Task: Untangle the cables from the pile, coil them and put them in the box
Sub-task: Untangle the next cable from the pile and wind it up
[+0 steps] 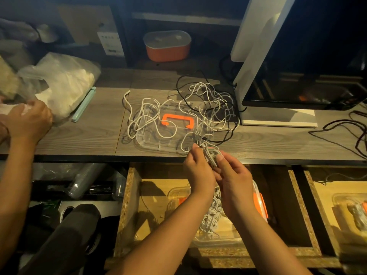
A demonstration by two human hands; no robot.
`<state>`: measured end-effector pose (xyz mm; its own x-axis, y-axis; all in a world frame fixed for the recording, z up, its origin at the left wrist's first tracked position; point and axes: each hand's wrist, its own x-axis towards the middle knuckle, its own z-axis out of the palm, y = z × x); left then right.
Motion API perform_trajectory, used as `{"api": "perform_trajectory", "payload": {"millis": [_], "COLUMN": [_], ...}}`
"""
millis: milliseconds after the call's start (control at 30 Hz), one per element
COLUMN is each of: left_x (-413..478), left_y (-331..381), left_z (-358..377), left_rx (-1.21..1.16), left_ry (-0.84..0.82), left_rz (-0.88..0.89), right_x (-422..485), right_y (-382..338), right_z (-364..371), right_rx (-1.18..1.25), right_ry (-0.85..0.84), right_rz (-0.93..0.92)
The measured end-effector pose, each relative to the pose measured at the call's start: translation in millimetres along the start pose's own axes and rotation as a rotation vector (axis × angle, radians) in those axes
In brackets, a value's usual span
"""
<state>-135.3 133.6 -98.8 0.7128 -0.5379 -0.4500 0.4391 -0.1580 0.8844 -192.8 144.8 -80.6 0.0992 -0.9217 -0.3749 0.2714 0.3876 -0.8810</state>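
Both hands work at the tabletop's (79,139) near edge. The left hand (198,167) pinches a white strand at its fingertips, and the right hand (234,179), fingers curled and thumb on top, grips a small coil (211,155) held between the two. The coil looks only partly wound, since its cable runs on ahead of the hands into the pile (213,96).

The task seems partly done. Directly below the hands an open drawer (127,205) holds the box (218,243), and it already contains several white coils. The pile just beyond the fingertips is loose and looping, draped over the clear lid (151,143) with its orange handle. A black cable (177,84) threads through the pile's far side and is likely to snag as the white one is drawn out.

Far to the left of the left hand, another person's hand (29,120) handles a plastic bag (65,82). Beyond and to the right of the right hand stands a monitor foot (278,118), with more black cable trailing past it. A second box (351,209) sits in the drawer to the right.
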Motion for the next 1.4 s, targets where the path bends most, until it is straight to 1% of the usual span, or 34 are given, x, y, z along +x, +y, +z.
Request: {"api": "perform_trajectory", "payload": {"millis": [133, 200, 233, 333, 367, 433, 500, 600, 767, 867, 967, 1033, 1067, 1100, 1133, 1200, 1233, 1267, 1300, 1333, 1400], "left_x": [0, 1, 1, 1, 0, 3, 8, 13, 14, 13, 9, 8, 9, 10, 12, 14, 16, 18, 20, 21, 22], "left_y": [-7, -6, -4, 1, 1, -1, 0, 2, 4, 9, 10, 8, 7, 6, 5, 5, 5, 4, 3, 2, -1], "left_z": [-4, -5, -6, -6, -6, -7, -6, -4, -2, 1, 0, -4, -6, -9, -12, -16, -17, -19, -20, -21, -23], "left_rx": [0.063, 0.084, 0.070, -0.002, 0.019, 0.049, 0.072, 0.129, 0.097, 0.093, 0.172, 0.217, 0.227, 0.231, 0.238, 0.278, 0.322, 0.378, 0.436, 0.493, 0.606], "left_ry": [-0.015, -0.050, -0.105, -0.350, -0.385, -0.332, -0.252, -0.244, -0.227, -0.215, -0.231, -0.229, -0.224, -0.215, -0.205, -0.189, -0.191, -0.212, -0.255, -0.316, -0.443], "left_rz": [0.199, 0.243, 0.236, 0.200, 0.219, 0.246, 0.211, 0.160, 0.075, 0.039, 0.091, 0.132, 0.147, 0.158, 0.171, 0.219, 0.251, 0.278, 0.294, 0.297, 0.297], "right_x": [-2, -1, 0, 7, 8, 9, 10, 14, 17, 22, 25, 26, 26, 27, 29, 33, 35, 37, 39, 41, 43], "right_y": [-3, -4, -4, -5, -6, -6, -6, -7, -6, -7, -5, -3, -2, 0, 0, -1, -2, -3, -3, -4, -6], "right_z": [2, 1, -1, -5, -6, -5, -5, -6, -7, -11, -16, -17, -18, -19, -22, -28, -32, -35, -39, -42, -46], "right_rx": [0.002, -0.012, -0.014, -0.072, -0.111, -0.179, -0.198, -0.205, -0.189, -0.082, 0.059, 0.061, 0.019, -0.077, -0.247, -0.692, -0.877, -0.997, -1.067, -1.102, -1.138], "right_ry": [-0.066, -0.062, -0.047, 0.023, 0.022, -0.016, -0.037, -0.046, -0.080, -0.160, -0.240, -0.244, -0.243, -0.242, -0.244, -0.322, -0.383, -0.433, -0.475, -0.515, -0.589], "right_rz": [-0.018, -0.044, -0.052, -0.080, -0.094, -0.115, -0.108, -0.118, -0.149, -0.050, 0.085, 0.131, 0.134, 0.105, 0.022, -0.278, -0.436, -0.560, -0.648, -0.692, -0.652]}}
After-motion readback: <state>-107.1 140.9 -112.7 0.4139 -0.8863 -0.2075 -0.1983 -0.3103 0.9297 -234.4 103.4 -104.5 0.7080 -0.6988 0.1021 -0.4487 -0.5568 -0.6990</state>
